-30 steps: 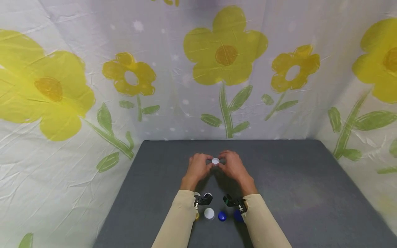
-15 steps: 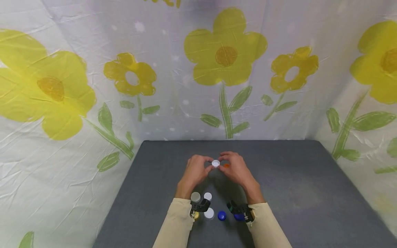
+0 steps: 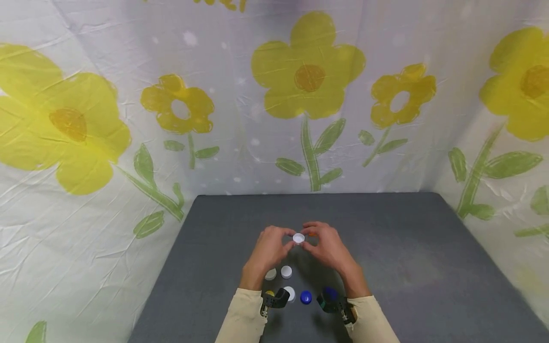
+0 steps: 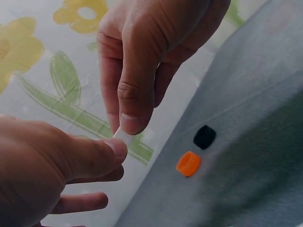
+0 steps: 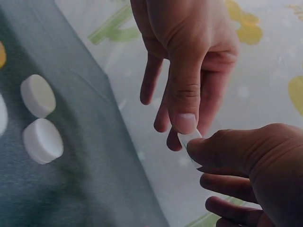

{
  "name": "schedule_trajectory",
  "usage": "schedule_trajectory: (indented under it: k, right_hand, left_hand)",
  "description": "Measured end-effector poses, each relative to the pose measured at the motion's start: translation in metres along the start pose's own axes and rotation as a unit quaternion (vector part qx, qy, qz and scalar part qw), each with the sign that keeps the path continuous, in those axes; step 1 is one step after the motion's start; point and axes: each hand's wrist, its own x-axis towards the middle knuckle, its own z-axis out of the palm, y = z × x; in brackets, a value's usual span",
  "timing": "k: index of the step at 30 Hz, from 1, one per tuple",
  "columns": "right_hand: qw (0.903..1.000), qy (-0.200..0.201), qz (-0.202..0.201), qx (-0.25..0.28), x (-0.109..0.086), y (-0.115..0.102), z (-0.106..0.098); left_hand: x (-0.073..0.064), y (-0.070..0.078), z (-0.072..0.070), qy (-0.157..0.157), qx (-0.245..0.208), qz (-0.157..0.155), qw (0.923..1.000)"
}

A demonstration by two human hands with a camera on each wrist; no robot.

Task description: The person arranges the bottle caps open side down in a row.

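Observation:
A small white bottle cap (image 3: 299, 238) is held above the grey table between both hands, its hollow side facing up in the head view. My left hand (image 3: 268, 245) pinches its left side between thumb and fingers, while my right hand (image 3: 328, 245) pinches the right side. Only a strip of the white cap (image 4: 124, 136) shows between the thumb tips in the left wrist view. An orange cap (image 4: 188, 163) and a black cap (image 4: 204, 137) lie on the tabletop; in the head view my right hand covers most of the orange one.
Nearer my body sit an off-white cap (image 3: 270, 274), white caps (image 3: 286, 272), a blue cap (image 3: 306, 297) and a yellow cap (image 3: 269, 294). Another blue cap (image 3: 330, 292) is partly behind my right wrist camera. A flower-patterned cloth (image 3: 240, 143) stands behind the table (image 3: 411, 257).
Both hands, with the white cap between them, have come back toward my body. The orange cap, hidden at first, now partly shows beside my right hand.

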Motion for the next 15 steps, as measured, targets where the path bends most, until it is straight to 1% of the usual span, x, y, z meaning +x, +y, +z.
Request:
schedule_trajectory:
  k: [3,6,8,11,15]
  right_hand:
    - [1.0000,0.000,-0.002,0.001,-0.005,0.002,0.003]
    - [1.0000,0.003,0.002,0.003,-0.010,0.004,0.005]
    - [0.9999,0.009,0.004,0.007,-0.012,0.006,0.005]
    - [0.9996,0.018,0.009,0.021,-0.014,0.007,0.004]
    - [0.9987,0.015,0.029,0.038,-0.016,0.007,0.002]
  left_hand:
    - [-0.005,0.000,0.004,0.000,0.003,0.003,1.0000]
    - [-0.010,-0.002,0.007,0.010,-0.001,0.012,0.9999]
    - [-0.013,-0.003,0.009,0.023,-0.006,0.022,0.9995]
    - [-0.016,-0.005,0.011,0.046,-0.011,0.045,0.9979]
    - [-0.017,-0.005,0.013,0.071,-0.018,0.070,0.9949]
